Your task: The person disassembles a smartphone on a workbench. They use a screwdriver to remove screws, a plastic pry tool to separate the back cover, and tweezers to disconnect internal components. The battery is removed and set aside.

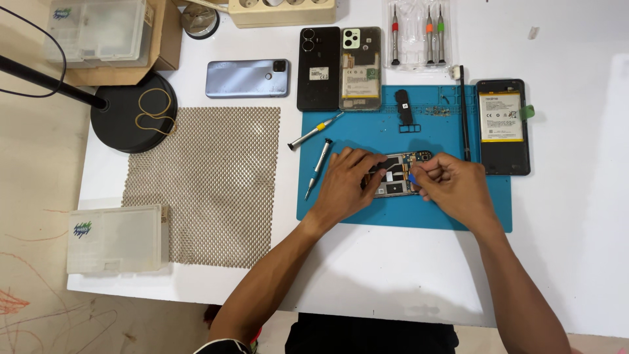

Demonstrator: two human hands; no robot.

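Note:
An opened phone board (400,172) lies on the blue work mat (367,134). My left hand (347,182) presses down on its left side and steadies it. My right hand (452,185) is closed on a small blue pry tool (413,178), whose tip touches the board's right part. Two screwdrivers (319,167) lie on the mat just left of my left hand. A small black cover piece (403,107) rests at the mat's far edge.
An open phone with its battery showing (502,124) lies right of the mat. Three more phones (247,78) sit at the back. A mesh mat (209,183), a lamp base (134,111), plastic boxes (118,237) and a screwdriver set (417,33) surround the work area.

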